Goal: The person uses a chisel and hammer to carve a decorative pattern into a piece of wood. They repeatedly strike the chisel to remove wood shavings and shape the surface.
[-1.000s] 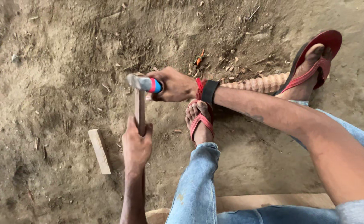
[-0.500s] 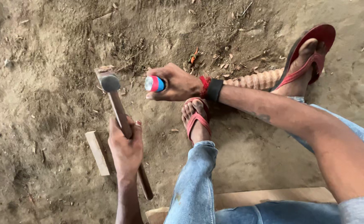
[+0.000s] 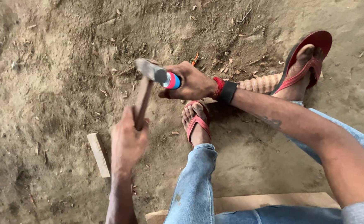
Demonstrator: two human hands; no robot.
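Head view: since half a second ago my hammer (image 3: 145, 89) has swung from leftward tilt onto the tool (image 3: 171, 80). Its handle runs nearly upright, head touching the blue-red cap. My left hand (image 3: 128, 143) grips the handle; my right hand (image 3: 192, 82), wrist bent, clamps the tool above my foot (image 3: 196, 120).

dirt-floored woodworking yard: offcuts (image 3: 98, 154), sawdust

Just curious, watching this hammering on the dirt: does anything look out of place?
Only a small wooden block lying loose on the dirt beside the left hand, apart from the work. Wood chips litter the ground.
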